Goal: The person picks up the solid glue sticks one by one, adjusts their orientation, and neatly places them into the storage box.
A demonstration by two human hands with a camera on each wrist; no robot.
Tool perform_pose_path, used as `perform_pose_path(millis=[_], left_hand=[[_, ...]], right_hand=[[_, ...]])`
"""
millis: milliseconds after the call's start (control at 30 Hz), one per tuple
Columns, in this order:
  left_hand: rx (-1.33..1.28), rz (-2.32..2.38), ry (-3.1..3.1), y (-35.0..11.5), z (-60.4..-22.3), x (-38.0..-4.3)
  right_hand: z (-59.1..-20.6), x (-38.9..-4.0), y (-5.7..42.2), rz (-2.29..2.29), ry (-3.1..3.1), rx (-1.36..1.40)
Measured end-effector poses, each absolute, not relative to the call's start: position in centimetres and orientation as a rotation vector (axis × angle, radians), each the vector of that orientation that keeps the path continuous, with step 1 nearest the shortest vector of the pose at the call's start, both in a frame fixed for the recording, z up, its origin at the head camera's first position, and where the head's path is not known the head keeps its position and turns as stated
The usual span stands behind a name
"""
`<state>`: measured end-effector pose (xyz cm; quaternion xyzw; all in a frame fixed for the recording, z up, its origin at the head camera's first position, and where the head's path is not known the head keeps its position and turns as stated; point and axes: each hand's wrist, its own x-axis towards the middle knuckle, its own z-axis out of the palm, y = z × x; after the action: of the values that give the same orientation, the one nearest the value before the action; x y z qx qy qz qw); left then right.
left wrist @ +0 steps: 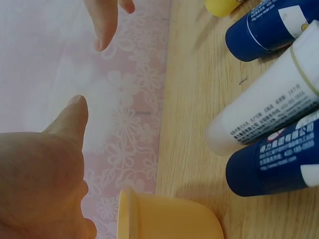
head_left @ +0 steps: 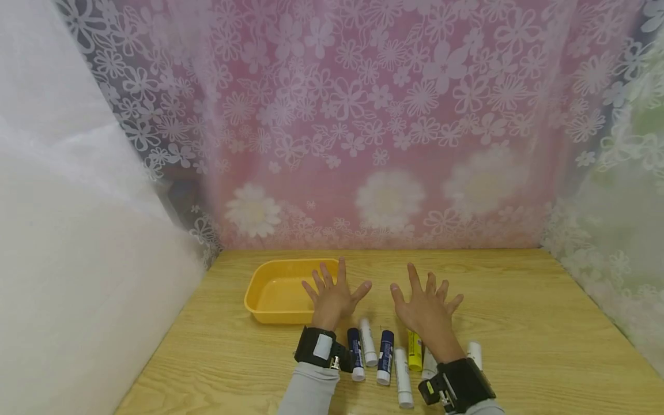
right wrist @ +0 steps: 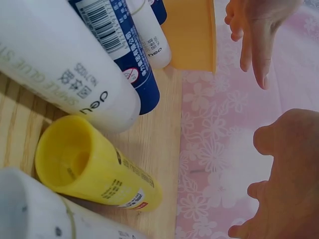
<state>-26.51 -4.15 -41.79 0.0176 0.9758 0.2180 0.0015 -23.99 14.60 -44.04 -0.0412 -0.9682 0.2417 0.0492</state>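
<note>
Left hand (head_left: 334,298), right hand (head_left: 426,311), both splayed, white, navy and yellow cylindrical glue sticks (head_left: 385,358) lower centre, yellow plastic tray (head_left: 280,317) centre-left

A: What hangs behind your wood-grain table (head_left: 539,323)?
B: Beyond its far edge you face a pink curtain (head_left: 321,153) printed with white flowers, large daisies (head_left: 254,211) low down near the table.
A: And beside it?
B: On the table's left you have a plain whitish sheet (head_left: 88,259); on its right, a pale greenish floral sheet (head_left: 617,230). The light over your table looks soft.
</note>
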Motion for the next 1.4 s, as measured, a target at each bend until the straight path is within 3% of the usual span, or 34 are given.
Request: perform_pose_path(millis=[933, 1400], left_hand=[[0.072, 0.716, 3.006, -5.2, -41.6, -27.2], [0.143, 0.682, 3.042, -6.3, -40.5, -29.0]], right_hand=[[-43.7, -24.4, 13.7, 0.669, -2.942, -0.046], [-43.0, -26.5, 11.2, 0.755, -2.93, 0.194]])
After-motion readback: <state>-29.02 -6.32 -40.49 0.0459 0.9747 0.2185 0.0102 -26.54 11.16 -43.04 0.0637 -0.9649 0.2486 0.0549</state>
